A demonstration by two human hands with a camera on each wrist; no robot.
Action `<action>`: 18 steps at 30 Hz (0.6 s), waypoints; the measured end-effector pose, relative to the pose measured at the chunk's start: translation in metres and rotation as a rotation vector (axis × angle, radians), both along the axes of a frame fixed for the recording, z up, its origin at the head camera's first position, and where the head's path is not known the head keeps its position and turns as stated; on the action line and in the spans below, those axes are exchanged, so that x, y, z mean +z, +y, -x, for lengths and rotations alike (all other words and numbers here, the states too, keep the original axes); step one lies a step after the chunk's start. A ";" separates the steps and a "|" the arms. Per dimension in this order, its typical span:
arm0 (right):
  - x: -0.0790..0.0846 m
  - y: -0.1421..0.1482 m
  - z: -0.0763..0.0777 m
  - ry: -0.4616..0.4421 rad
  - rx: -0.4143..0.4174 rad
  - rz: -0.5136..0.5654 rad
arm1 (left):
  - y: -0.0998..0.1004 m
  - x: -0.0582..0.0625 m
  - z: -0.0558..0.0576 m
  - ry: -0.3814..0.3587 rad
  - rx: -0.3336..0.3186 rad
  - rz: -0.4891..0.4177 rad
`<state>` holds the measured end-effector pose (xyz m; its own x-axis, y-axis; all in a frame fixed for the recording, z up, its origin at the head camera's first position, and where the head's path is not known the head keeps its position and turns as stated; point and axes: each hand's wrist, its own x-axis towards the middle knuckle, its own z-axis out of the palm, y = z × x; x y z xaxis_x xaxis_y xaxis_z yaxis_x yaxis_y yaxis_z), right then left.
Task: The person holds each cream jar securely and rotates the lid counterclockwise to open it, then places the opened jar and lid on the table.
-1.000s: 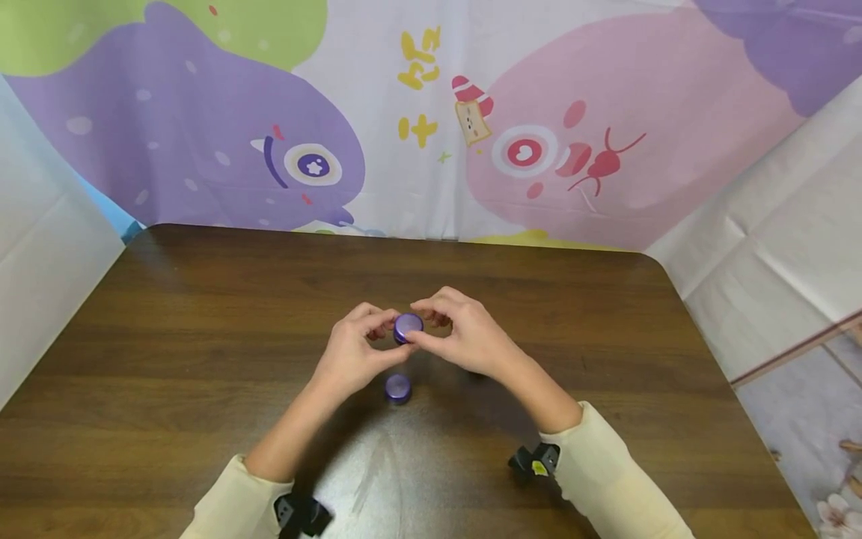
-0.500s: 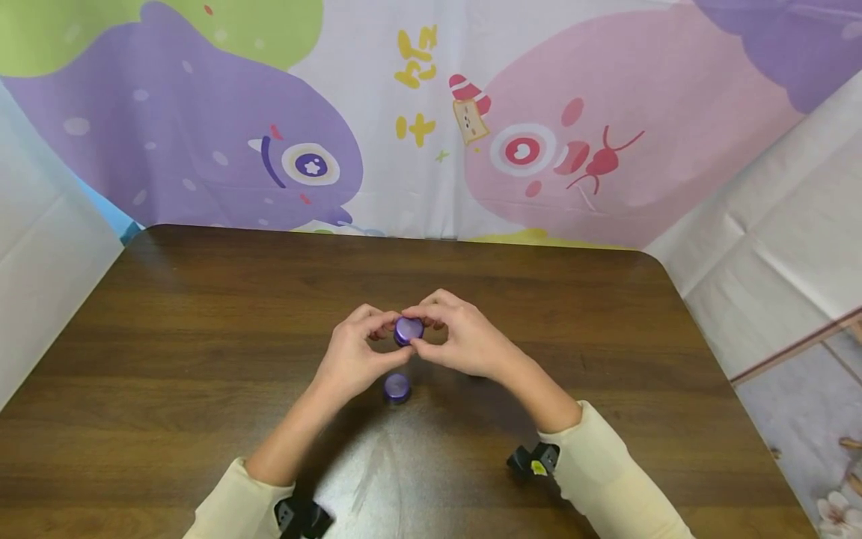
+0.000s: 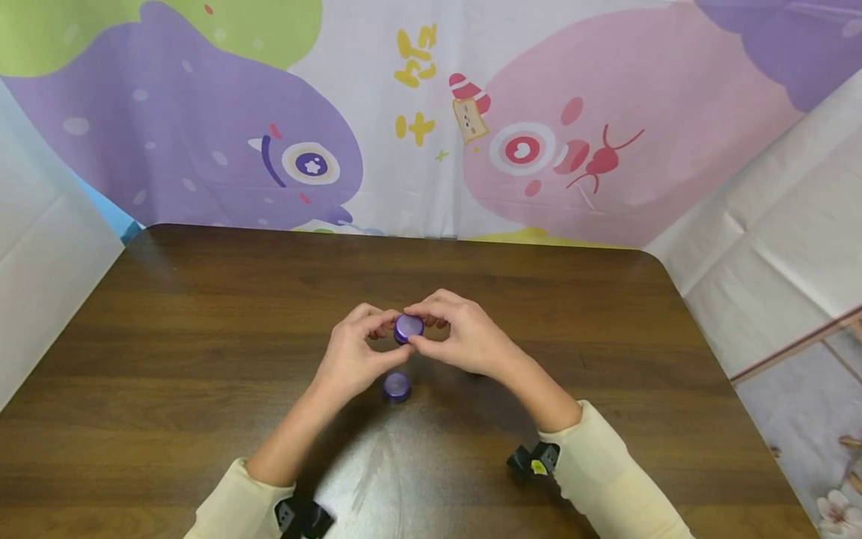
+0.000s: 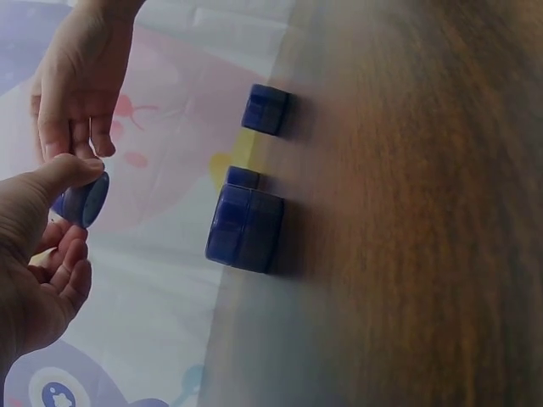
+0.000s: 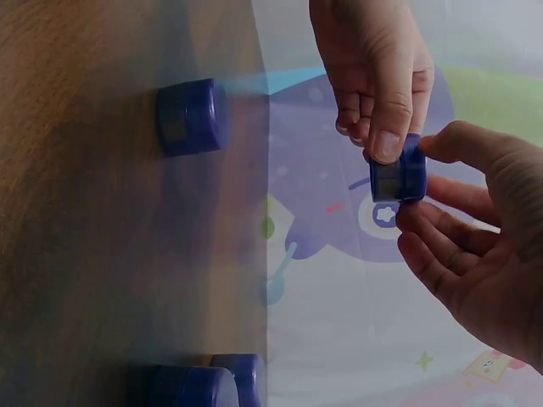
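A small round purple jar (image 3: 408, 327) is held up off the table between both hands. My left hand (image 3: 353, 348) pinches its lower part between thumb and fingers. My right hand (image 3: 465, 337) grips the lid (image 5: 414, 168) at its edge, thumb on the near side and index finger on the far side. Below them on the table stands a second purple jar (image 3: 396, 386), its lid facing up. In the left wrist view, a large-looking jar (image 4: 246, 227), a jar partly behind it (image 4: 243, 176) and a separate jar (image 4: 266, 108) stand on the wood.
The dark wood table (image 3: 202, 359) reaches back to a printed cloth (image 3: 431, 180) with cartoon figures. White cloth (image 3: 60, 247) hangs along the left side. Black wrist cameras (image 3: 532, 460) sit at both sleeve cuffs.
My right thumb has slid from over the lid's top to its near edge, and the index finger has come onto the far edge. My left hand has stayed in place.
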<state>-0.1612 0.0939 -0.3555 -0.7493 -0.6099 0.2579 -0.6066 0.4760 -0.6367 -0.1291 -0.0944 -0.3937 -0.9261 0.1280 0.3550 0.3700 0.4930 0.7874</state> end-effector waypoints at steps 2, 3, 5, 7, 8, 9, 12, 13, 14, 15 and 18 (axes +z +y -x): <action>0.000 0.001 0.000 -0.002 0.020 -0.001 | 0.000 0.000 0.000 0.000 0.005 -0.005; 0.000 0.001 -0.001 0.000 0.023 0.000 | -0.001 0.000 0.000 -0.002 0.008 -0.007; 0.001 0.000 -0.001 0.009 0.008 0.002 | -0.001 0.000 0.000 -0.006 0.013 -0.011; 0.001 0.000 -0.002 0.026 -0.020 0.011 | -0.001 0.000 0.000 -0.003 0.015 -0.012; 0.001 -0.001 -0.002 0.035 -0.037 0.015 | 0.000 0.000 0.000 -0.003 0.015 -0.014; 0.001 -0.001 -0.002 0.041 -0.052 0.018 | 0.000 0.001 0.000 -0.003 0.016 -0.015; 0.001 -0.002 -0.002 0.049 -0.080 0.017 | 0.001 0.002 0.000 0.001 0.018 -0.014; 0.001 -0.002 -0.001 0.047 -0.083 0.012 | 0.001 0.002 -0.001 0.001 0.018 -0.015; 0.001 -0.002 -0.001 0.044 -0.082 0.004 | 0.001 0.002 -0.001 0.001 0.018 -0.016; 0.001 -0.002 -0.001 0.038 -0.076 -0.003 | 0.002 0.002 -0.001 0.004 0.017 -0.016; 0.002 0.000 -0.001 0.030 -0.038 -0.018 | 0.002 0.001 -0.002 0.004 0.011 -0.025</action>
<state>-0.1597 0.0939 -0.3531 -0.7641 -0.5859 0.2702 -0.6067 0.5101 -0.6097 -0.1275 -0.0923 -0.3928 -0.9260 0.1086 0.3614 0.3675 0.4773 0.7982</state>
